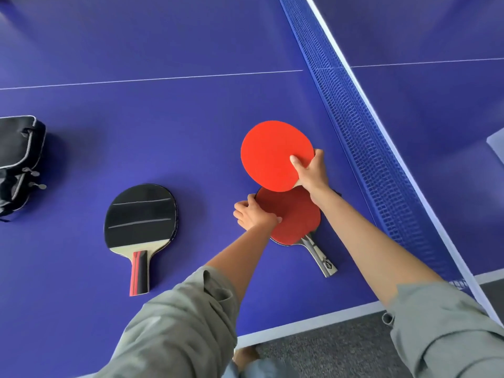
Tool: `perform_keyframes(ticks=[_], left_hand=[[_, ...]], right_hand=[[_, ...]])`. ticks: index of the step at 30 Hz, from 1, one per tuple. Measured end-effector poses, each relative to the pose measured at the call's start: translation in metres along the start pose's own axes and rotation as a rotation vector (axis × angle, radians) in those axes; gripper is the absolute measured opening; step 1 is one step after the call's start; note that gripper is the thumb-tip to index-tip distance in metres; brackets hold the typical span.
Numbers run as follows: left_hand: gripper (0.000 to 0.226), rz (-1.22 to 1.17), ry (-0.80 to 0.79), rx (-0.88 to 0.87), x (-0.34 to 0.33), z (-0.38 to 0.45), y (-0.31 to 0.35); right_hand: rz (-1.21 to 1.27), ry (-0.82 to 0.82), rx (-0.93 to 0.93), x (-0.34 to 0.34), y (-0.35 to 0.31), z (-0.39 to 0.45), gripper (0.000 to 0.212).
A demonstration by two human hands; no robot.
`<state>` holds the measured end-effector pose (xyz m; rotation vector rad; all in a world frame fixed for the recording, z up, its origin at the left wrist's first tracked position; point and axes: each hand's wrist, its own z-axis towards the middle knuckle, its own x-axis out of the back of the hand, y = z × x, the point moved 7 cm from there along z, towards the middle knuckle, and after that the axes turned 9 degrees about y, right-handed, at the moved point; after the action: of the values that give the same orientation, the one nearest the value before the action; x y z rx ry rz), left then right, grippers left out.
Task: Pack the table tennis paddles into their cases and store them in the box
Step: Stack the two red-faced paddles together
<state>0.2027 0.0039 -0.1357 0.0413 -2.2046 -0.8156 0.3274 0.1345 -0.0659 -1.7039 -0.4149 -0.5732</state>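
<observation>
Early stage, nothing packed as far as the view shows. The right hand (311, 173) grips a bright red round-bladed paddle (275, 155) at the neck, thumb on the rubber, holding it raised above the blue worktop (163, 132) near the blue mesh net (362, 126). The left hand (253, 214) curls its fingers round the edge of a darker red paddle with a pale wooden handle (294, 216) lying flat just below the raised one; a thin black rim shows under this paddle, possibly a case or another paddle, cannot tell which. To the left, well apart, a black-rubber paddle with a red-and-black handle (140, 216) lies flat and untouched, apparently on another dark layer. Black zippered fabric cases with grey piping (19, 162) sit at the far left edge, partly out of frame, whether open or zipped is unclear. No box is visible. Judged remaining: every paddle into a case, zipping, then storing.
</observation>
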Motion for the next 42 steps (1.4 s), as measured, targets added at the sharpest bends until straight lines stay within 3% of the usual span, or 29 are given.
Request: perform_keyframes(ticks=[9,13,16,19,36,42], left_hand=[[0.083,-0.075,-0.023,0.090,-0.001,-0.002,-0.003],[0.078,-0.194,-0.123,-0.019,0.008,0.004,-0.007],[0.077,-0.139,-0.109,-0.209,0.029,0.018,-0.010],[0.078,-0.090,-0.097,-0.291,0.052,0.034,-0.013],[0.085,0.009,-0.055,-0.288,0.115,0.090,-0.026],[0.060,-0.008,-0.017,-0.403,0.124,0.080,-0.038]], right_hand=[[0.028,0.007,-0.002,-0.001,-0.008,0.004,0.047],[0.053,0.003,-0.003,-0.005,-0.012,0.005,0.047],[0.109,-0.017,-0.033,-0.012,-0.014,0.006,0.048],[0.154,-0.036,-0.071,-0.023,-0.013,0.004,0.048],[0.322,-0.080,-0.237,-0.075,-0.012,-0.040,0.045],[0.317,0.000,-0.327,-0.076,0.006,-0.090,0.046]])
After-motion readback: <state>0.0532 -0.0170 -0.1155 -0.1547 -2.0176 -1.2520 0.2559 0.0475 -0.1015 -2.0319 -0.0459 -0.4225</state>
